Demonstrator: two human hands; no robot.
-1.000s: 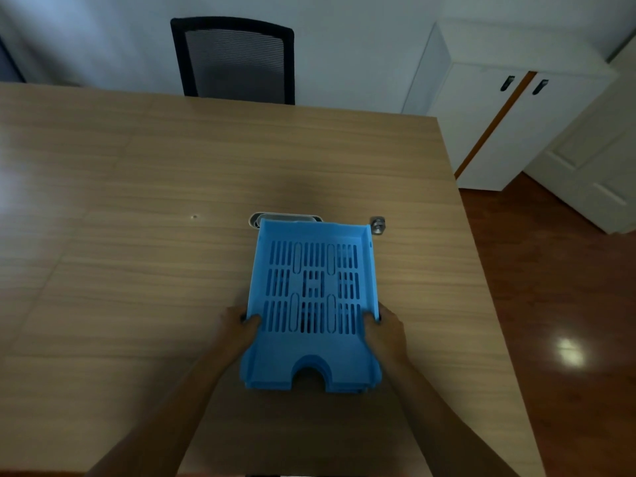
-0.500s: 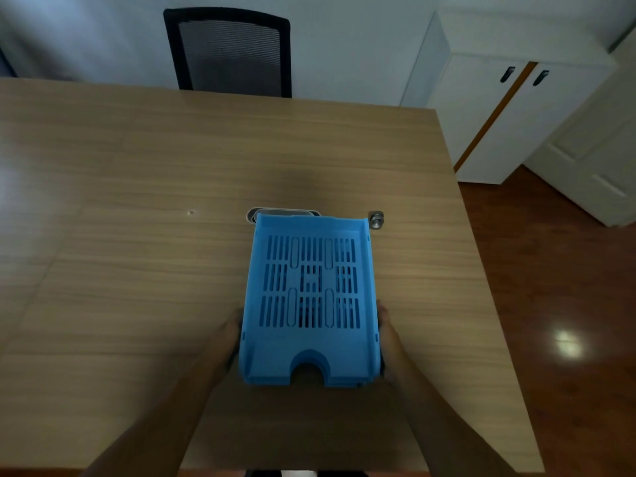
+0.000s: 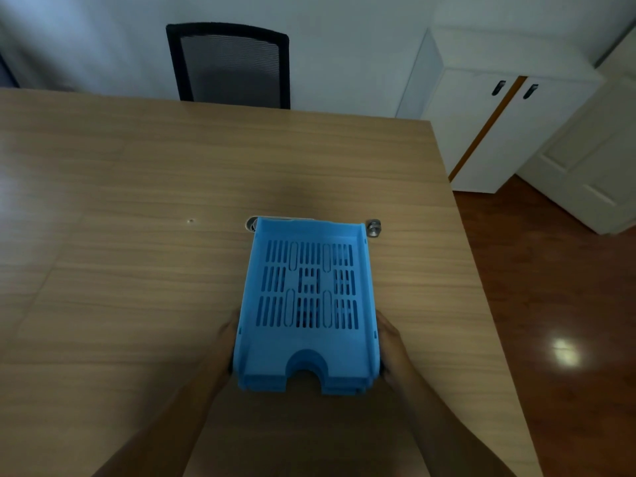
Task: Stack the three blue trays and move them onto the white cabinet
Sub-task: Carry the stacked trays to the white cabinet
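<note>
The stacked blue trays (image 3: pixel 307 304), slotted plastic with an arched front notch, sit at the near middle of the wood-grain table (image 3: pixel 137 270). The left hand (image 3: pixel 225 342) and right hand (image 3: pixel 390 346) clasp their side walls, fingers mostly hidden beneath. The smooth white cabinet (image 3: pixel 499 108) stands well apart.

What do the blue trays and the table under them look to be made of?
The blue slotted trays look like moulded plastic with a matte finish: uniform colour, thin walls, regular slots cut through the base. The light brown wood-grain table looks like laminate or veneer with a slight sheen; printed or real grain cannot be told. The left hand and right hand grip the stack's sides.
</note>
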